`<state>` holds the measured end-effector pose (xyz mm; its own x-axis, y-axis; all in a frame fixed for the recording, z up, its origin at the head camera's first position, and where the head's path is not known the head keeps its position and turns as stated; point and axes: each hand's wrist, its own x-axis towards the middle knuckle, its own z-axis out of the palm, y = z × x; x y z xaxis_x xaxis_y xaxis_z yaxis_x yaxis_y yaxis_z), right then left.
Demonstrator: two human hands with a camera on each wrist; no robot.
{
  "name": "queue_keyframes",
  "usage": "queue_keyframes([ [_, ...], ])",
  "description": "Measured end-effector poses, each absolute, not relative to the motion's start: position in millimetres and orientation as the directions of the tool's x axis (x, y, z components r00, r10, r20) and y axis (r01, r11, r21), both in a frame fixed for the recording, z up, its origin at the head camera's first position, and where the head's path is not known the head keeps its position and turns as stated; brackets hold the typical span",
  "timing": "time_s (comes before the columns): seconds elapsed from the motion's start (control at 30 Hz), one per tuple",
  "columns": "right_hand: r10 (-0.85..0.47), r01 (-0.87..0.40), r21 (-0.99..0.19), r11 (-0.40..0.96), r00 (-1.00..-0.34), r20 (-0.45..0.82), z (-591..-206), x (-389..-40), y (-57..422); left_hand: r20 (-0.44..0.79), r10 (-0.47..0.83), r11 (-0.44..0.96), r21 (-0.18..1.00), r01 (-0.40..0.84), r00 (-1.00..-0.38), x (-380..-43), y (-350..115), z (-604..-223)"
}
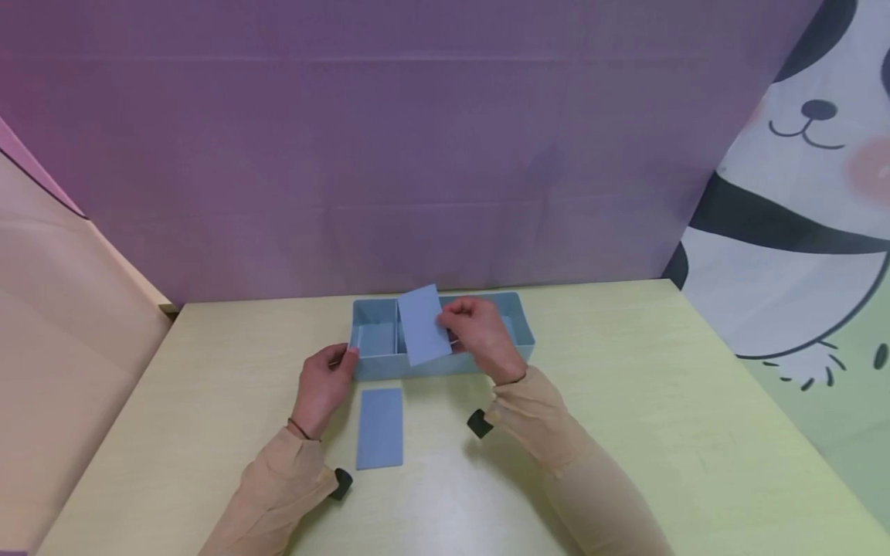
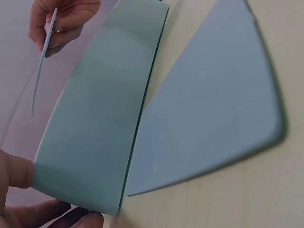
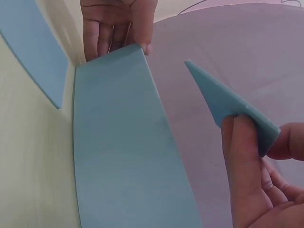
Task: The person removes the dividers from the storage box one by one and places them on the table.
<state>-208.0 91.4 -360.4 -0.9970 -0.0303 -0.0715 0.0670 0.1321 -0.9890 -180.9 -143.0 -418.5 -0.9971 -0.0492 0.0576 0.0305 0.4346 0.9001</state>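
A light blue divided box (image 1: 459, 364) stands at the far side of the table, its long front wall (image 2: 99, 109) towards me. At its left end my left hand (image 1: 324, 390) grips the corner, thumb at the front top edge and fingers round the end wall. My right hand (image 1: 483, 332) pinches a flat blue rectangular panel (image 1: 424, 324) by its right edge, between thumb and fingers. The panel is tilted over the middle of the box and hides part of the compartments. A second blue panel (image 1: 380, 428) lies flat on the table in front of the box.
A divider wall (image 1: 397, 328) marks off the box's left compartment. Behind the table's back edge hangs a purple cloth (image 1: 431, 154). To the right is a panda-print cloth (image 1: 786, 301). Black wrist-worn pieces (image 1: 480, 423) stick out from both sleeves.
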Motion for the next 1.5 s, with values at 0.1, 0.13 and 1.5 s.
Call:
queue_keyframes([
  [0.1, -0.041, 0.072, -0.987, 0.142, -0.996, -0.079, -361, -207, 93, 0.068, -0.044, 0.435, 0.900, 0.042, -0.997, -181, -143, -418],
  [0.13, -0.045, 0.072, -0.987, 0.146, -0.996, -0.080, -362, -207, 93, 0.071, -0.042, 0.435, 0.899, 0.046, -0.997, -180, -143, -418],
  [1.5, -0.097, 0.175, -0.980, 0.099, -0.978, -0.185, -369, -183, 99, 0.055, -0.054, 0.443, 0.896, 0.026, -0.997, -180, -142, -417],
])
